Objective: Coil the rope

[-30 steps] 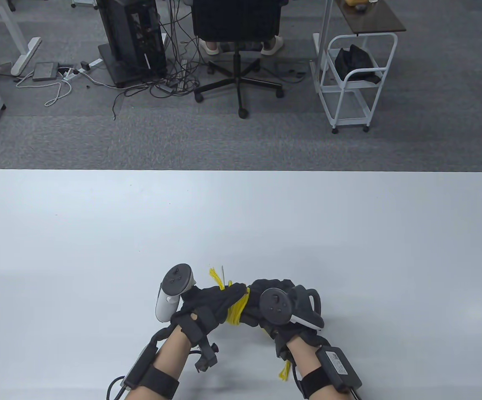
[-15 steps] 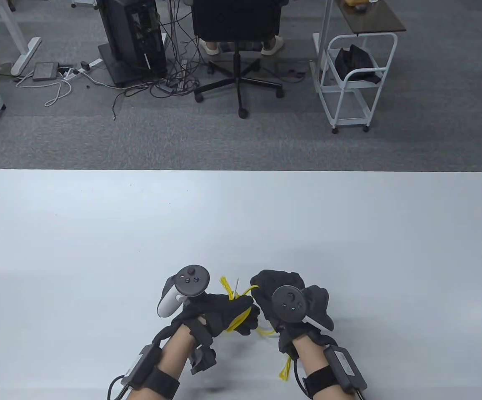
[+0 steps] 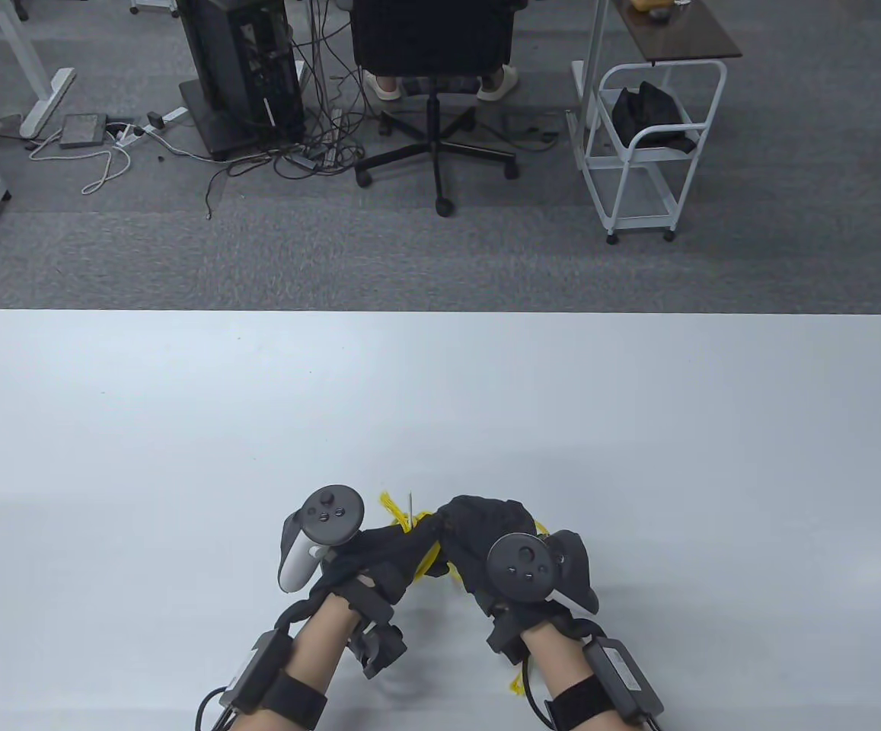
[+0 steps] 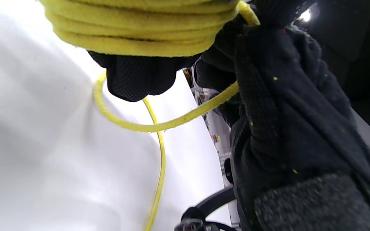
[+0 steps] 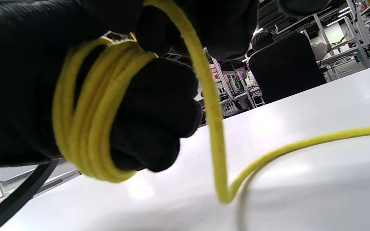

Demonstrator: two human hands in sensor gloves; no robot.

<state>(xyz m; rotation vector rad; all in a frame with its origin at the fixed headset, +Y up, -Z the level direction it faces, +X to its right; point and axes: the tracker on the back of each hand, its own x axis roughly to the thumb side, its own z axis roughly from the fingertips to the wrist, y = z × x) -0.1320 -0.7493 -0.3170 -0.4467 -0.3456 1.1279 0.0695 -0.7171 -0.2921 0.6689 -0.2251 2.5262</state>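
Yellow rope (image 5: 88, 128) wound in turns around my left hand (image 3: 379, 560), fingers curled; my right hand (image 3: 486, 533) pinches free strand just beside, slack trailing on white table (image 3: 638, 426) toward right.

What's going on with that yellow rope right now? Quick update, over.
Left hand wrapped in several turns of yellow rope. Right hand pinches the free strand. Slack loop touches white table. Nothing in the way.
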